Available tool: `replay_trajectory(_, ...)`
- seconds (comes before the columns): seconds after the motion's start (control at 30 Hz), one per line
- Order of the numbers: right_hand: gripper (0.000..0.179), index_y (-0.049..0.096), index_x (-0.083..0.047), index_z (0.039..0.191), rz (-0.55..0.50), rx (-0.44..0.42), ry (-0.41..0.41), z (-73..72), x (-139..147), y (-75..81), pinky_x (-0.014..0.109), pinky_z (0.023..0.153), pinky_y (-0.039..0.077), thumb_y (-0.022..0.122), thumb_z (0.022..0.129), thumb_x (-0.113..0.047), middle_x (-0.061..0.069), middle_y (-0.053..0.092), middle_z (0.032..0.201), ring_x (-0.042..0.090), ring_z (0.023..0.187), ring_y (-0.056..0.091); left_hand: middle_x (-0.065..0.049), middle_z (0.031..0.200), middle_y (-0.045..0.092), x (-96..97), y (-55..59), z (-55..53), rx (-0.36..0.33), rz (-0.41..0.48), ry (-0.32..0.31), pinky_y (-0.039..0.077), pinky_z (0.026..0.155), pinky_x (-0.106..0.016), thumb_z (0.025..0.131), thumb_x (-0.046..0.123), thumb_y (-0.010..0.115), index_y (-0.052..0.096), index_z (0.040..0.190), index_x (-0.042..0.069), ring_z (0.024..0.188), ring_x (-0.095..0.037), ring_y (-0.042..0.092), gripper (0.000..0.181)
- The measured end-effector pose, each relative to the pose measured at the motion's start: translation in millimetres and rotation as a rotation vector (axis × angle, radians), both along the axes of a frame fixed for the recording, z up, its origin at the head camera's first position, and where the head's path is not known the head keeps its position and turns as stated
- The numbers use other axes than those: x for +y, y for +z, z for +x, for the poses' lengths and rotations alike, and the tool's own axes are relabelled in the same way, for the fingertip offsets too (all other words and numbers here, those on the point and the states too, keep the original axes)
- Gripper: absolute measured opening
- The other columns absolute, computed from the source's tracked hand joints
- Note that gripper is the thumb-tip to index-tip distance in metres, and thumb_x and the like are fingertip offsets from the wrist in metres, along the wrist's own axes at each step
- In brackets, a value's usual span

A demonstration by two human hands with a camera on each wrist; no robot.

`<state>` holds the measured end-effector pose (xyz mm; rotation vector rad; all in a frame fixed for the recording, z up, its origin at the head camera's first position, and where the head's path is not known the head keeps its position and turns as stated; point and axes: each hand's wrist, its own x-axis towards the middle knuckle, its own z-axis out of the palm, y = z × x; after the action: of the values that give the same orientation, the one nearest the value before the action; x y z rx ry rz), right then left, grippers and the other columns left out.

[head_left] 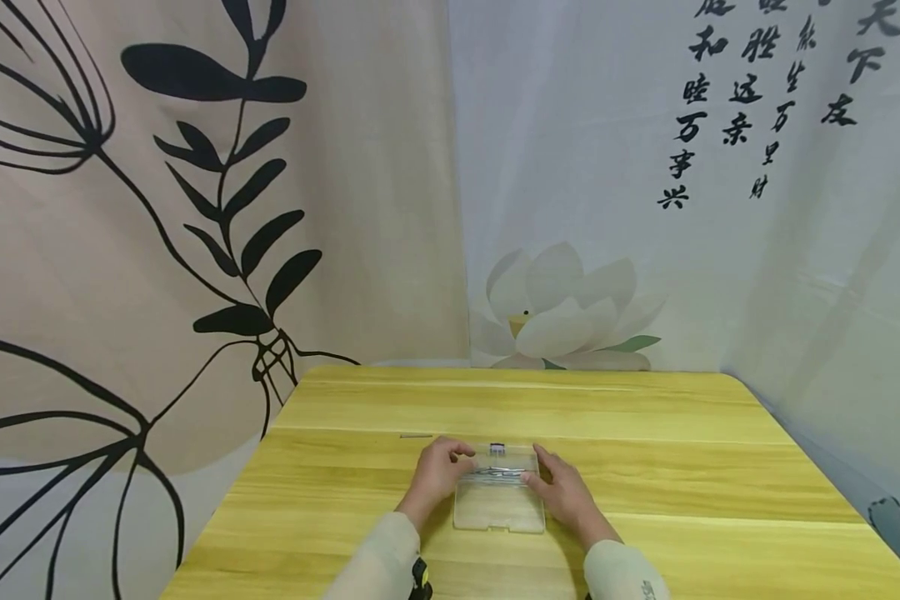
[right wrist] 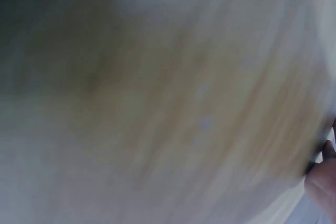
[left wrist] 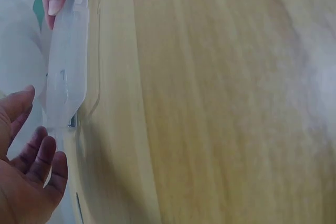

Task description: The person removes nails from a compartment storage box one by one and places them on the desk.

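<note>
A clear plastic box (head_left: 499, 507) lies on the table in front of the person, with a bundle of slim metal rods (head_left: 498, 476) across its middle. A small purple-and-white label (head_left: 497, 448) shows at its far edge. At the left side, my left hand (head_left: 444, 471) has its fingers bent loosely near the rods; in the left wrist view this hand (left wrist: 31, 166) is apart from the box (left wrist: 68, 72), with nothing between its fingers. My right hand (head_left: 562, 483) holds the box's right side, thumb over the edge. In the right wrist view only part of this hand (right wrist: 321, 182) shows.
One thin dark rod (head_left: 416, 436) lies by itself on the wooden table (head_left: 667, 467), beyond the left hand. A printed cloth backdrop (head_left: 382, 208) hangs behind the table's far edge. The right wrist view is mostly blurred.
</note>
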<state>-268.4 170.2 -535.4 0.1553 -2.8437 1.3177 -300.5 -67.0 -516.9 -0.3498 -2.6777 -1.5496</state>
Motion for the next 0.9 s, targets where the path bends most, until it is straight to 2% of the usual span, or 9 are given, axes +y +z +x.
replay_trajectory(0.23, 0.063, 0.037, -0.005, 0.153, 0.007, -0.005, -0.004, 1.9, -0.8, 2.2, 0.067, 0.109, 0.020, 0.059, 0.101, -0.034, 0.028, 0.037, 0.150, 0.053, 0.139, 0.025, -0.007, 0.112, 0.056, 4.9, -6.0, -1.8, 0.017, -0.023, 0.014, 0.047, 0.085, -0.046, 0.091, 0.012, 0.074, 0.074, 0.102, 0.007, 0.101, -0.027, 0.053, 0.012)
replay_trajectory(0.5, 0.063, 0.037, -0.004, 0.152, 0.000, -0.004, -0.007, 3.6, -1.1, 4.3, 0.067, 0.109, 0.020, 0.059, 0.101, -0.033, 0.029, 0.037, 0.150, 0.054, 0.139, 0.025, -0.013, 0.122, 0.050, 7.7, -9.8, 0.7, 0.061, -0.022, 0.065, 0.041, 0.096, -0.055, 0.087, 0.010, 0.077, 0.073, 0.099, 0.006, 0.121, -0.038, 0.044, 0.013)
replay_trajectory(0.9, 0.064, 0.037, -0.005, 0.153, -0.002, -0.008, -0.009, 2.5, -0.8, 2.9, 0.067, 0.109, 0.021, 0.060, 0.100, -0.035, 0.029, 0.036, 0.150, 0.053, 0.139, 0.025, -0.010, 0.113, 0.052, 7.7, -7.6, 3.2, 0.052, -0.097, 0.086, 0.042, 0.089, -0.051, 0.088, 0.016, 0.077, 0.075, 0.094, 0.008, 0.114, -0.034, 0.045, 0.010)
